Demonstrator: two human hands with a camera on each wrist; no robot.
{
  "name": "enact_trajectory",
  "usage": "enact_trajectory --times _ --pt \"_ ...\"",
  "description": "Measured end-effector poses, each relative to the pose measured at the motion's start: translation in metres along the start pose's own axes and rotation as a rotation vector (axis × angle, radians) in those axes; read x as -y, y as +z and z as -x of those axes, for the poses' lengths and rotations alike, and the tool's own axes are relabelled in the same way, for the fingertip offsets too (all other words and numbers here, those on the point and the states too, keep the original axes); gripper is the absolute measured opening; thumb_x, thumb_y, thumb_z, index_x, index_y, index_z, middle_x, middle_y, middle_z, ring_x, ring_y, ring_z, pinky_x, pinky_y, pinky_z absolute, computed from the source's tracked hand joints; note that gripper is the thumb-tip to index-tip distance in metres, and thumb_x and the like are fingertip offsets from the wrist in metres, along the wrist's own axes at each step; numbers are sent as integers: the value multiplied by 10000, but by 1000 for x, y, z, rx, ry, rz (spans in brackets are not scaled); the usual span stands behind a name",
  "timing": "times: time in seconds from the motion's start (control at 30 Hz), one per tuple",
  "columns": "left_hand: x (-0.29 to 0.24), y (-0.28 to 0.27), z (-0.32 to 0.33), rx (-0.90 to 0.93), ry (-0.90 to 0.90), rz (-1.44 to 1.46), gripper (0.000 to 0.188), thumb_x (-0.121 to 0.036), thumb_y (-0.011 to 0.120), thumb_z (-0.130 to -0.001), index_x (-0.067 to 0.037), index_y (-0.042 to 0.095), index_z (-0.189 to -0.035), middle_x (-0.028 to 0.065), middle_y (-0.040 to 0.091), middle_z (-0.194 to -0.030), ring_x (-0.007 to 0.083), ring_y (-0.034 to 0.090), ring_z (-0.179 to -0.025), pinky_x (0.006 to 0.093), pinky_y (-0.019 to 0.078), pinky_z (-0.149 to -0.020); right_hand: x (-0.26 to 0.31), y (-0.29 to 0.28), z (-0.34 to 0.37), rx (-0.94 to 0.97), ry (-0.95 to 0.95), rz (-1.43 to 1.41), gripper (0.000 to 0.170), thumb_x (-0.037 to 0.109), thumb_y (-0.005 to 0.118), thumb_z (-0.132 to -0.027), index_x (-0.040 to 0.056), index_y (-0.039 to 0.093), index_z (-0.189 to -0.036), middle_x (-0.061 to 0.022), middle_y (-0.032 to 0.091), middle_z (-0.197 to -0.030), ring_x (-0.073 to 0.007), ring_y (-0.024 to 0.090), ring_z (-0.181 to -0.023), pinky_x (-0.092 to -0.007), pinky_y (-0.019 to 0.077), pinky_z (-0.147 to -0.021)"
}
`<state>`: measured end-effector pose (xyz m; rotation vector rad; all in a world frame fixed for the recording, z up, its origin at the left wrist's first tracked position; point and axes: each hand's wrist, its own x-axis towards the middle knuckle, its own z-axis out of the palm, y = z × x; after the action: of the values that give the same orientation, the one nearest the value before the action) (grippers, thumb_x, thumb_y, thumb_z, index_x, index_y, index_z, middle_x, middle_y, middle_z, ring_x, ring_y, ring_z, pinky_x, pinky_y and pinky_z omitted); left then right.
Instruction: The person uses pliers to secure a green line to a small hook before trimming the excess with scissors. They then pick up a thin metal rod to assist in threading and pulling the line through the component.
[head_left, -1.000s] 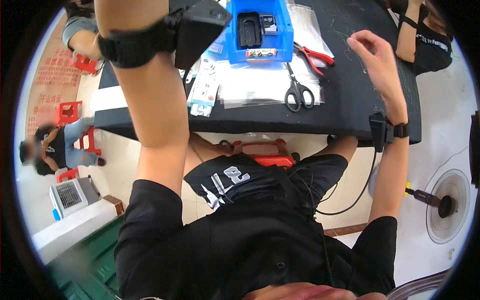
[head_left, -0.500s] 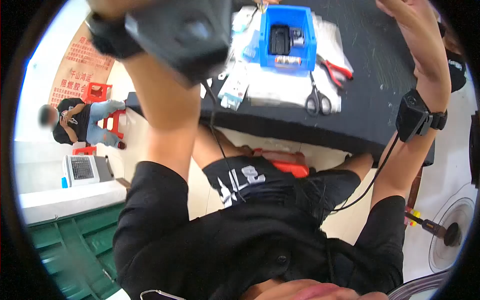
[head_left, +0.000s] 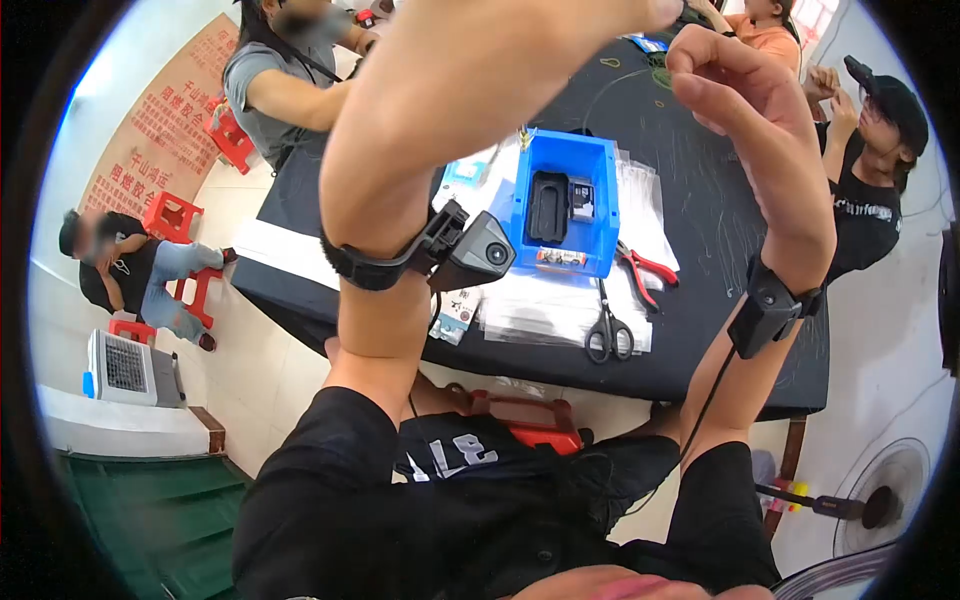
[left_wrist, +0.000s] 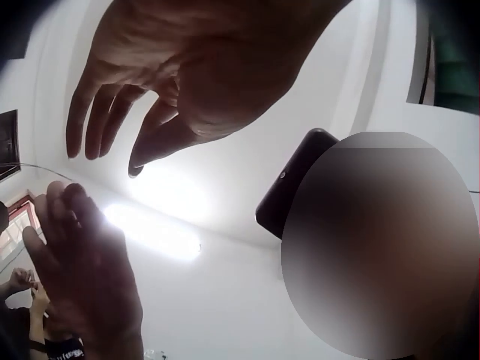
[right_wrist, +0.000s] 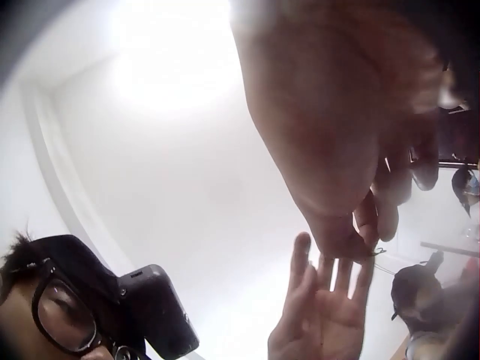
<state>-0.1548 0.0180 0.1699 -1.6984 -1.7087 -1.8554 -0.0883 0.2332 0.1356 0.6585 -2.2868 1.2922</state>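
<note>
Right hand (head_left: 768, 125) is pinching what looks like a thin strand (right_wrist: 379, 252), left hand (left_wrist: 187, 64) is hovering open and empty, while scissors (head_left: 608, 338) and pliers (head_left: 648, 271) are lying untouched below.

Tiny dark piece (right_wrist: 380, 251), pinched right there in the right hand (right_wrist: 330, 120), thin strand (right_wrist: 385, 268) trailing off toward four o'clock, exact shape too small to tell

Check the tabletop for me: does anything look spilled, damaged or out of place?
Nothing looks plainly spilled or broken. It is only a little untidy: the clear bags by the blue bin lie unevenly fanned, with scissors on them, and greenish strands lie loosely coiled on the black cloth.
</note>
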Motion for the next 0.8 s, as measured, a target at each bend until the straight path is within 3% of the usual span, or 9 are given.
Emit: enact_trajectory --times 0.03,0.13,0.2,0.23,0.4,0.6,0.67,0.8 --pt "17 -4 -4 116 161 102 274 22 577 -956 43 627 -1225 131 635 -1167 216 606 -1141 372 498 -1003 1 -4 -4 7 16 7 206 261 661 -954 60 640 -993 69 514 -885 -6 411 -764 -194 302 -666" --pt "26 -7 -7 178 95 198 295 77 593 -930 45 624 -1221 118 631 -1152 218 597 -1175 372 483 -1033 6 -6 -12 4 -7 -34 186 242 643 -950 59 637 -985 62 512 -909 -12 408 -761 -190 302 -666" --pt "25 -10 -10 172 184 134 291 75 593 -930 43 619 -1218 125 631 -1172 223 591 -1198 372 482 -1039 4 -7 -13 44 -14 -169 200 249 684 -951 51 700 -971 67 589 -846 -2 484 -749 -178 342 -659" --pt "22 -10 -7 154 176 109 305 85 603 -921 41 619 -1223 125 631 -1179 227 591 -1201 373 479 -1050 1 -3 -13 22 -40 -185 196 246 684 -941 52 700 -958 67 570 -813 -10 437 -699 -193 301 -617" --pt "29 -11 -9 152 137 187 360 107 655 -884 32 620 -1234 125 625 -1196 228 589 -1213 369 496 -1050 0 -5 -13 27 -19 -202 180 225 674 -938 48 697 -954 58 568 -818 -14 446 -701 -195 315 -615" --pt "29 -5 -8 128 87 227 355 70 710 -880 23 626 -1223 125 619 -1214 202 606 -1179 346 561 -958 -8 -9 -12 74 7 -312 173 205 660 -935 37 690 -959 46 573 -836 -19 451 -701 -196 326 -618" --pt "9 2 -7 32 -71 188 287 33 702 -912 33 641 -1192 121 643 -1172 193 632 -1121 340 563 -950 -8 -11 -13 72 3 -324 171 199 651 -937 33 687 -961 43 576 -842 -21 454 -701 -193 329 -620" --pt "5 5 -3 -5 -65 -67 219 -19 683 -949 40 658 -1159 125 671 -1134 184 649 -1102 336 558 -963 -8 -19 -13 48 26 -363 200 212 623 -945 22 686 -960 27 591 -860 -28 479 -718 -192 353 -632"
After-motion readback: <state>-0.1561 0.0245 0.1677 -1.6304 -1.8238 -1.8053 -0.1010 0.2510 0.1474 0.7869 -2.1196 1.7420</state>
